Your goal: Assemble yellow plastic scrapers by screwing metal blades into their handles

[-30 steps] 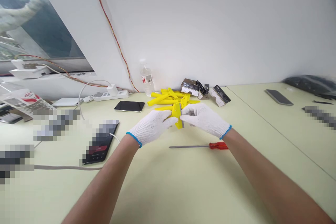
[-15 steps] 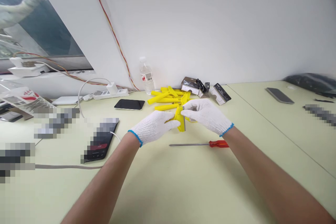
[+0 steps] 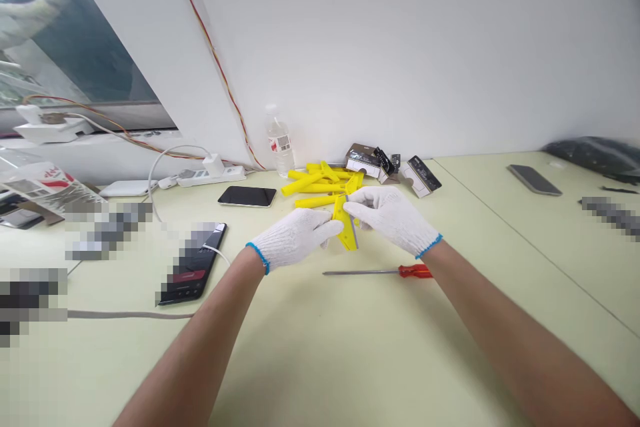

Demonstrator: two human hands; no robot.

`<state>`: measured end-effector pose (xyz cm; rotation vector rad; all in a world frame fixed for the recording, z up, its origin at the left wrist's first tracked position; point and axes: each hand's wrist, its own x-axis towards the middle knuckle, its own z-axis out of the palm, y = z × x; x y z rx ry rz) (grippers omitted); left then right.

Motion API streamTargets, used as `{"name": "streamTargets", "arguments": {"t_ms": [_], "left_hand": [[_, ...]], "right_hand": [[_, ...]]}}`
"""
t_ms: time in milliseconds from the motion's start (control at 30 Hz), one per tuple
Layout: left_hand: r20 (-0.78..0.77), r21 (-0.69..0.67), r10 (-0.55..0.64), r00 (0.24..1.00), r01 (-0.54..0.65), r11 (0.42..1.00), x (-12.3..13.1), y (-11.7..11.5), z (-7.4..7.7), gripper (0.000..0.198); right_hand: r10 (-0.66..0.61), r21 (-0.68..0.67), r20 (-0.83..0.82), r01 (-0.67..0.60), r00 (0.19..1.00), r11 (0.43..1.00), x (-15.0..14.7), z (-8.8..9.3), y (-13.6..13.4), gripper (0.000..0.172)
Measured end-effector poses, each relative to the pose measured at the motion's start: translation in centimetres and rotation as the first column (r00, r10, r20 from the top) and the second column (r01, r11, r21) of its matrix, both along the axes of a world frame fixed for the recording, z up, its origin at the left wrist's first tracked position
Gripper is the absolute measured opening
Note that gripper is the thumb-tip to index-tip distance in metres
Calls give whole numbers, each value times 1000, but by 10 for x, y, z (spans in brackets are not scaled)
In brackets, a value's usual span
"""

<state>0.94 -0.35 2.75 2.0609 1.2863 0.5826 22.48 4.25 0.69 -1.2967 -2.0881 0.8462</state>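
My left hand (image 3: 305, 237), in a white knit glove with a blue cuff, is closed around a yellow scraper (image 3: 344, 223). A thin grey metal blade (image 3: 355, 233) runs along the right edge of its wide head. The gloved fingers of my right hand (image 3: 383, 213) pinch the upper right edge of that head, by the blade; the fingertips partly hide the spot. Just behind my hands lies a pile of more yellow scrapers (image 3: 305, 182). Nearer to me a screwdriver (image 3: 415, 271) with a red handle rests on the table, its shaft pointing left.
Small black-and-white boxes (image 3: 421, 177), some opened, sit against the wall. A water bottle (image 3: 281, 147) stands behind the pile. Phones (image 3: 247, 197), cables and a power strip (image 3: 213, 175) occupy the left. A grey phone-like slab (image 3: 534, 180) and a black bag (image 3: 595, 159) are at right.
The held scraper has turned slightly, its lower end swinging right, and more of its head shows. My right hand has shifted a little at its edge. The other things stay in place.
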Motion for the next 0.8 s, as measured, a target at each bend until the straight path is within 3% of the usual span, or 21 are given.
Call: {"name": "streamTargets", "arguments": {"t_ms": [167,367,800], "left_hand": [[-3,-49,97,995,-97,994,-4,4,0,44],[2,-49,162,987,-162,986,-7,4,-5,42],[-8,-5,121,993,-121,993,-9,11,-11,46]], "right_hand": [[100,-95,137,-88,985,992,0,9,-6,38],[136,-149,166,-111,977,983,-1,10,-10,32],[80,-135,179,-56,981,989,-5,8,-12,29]]}}
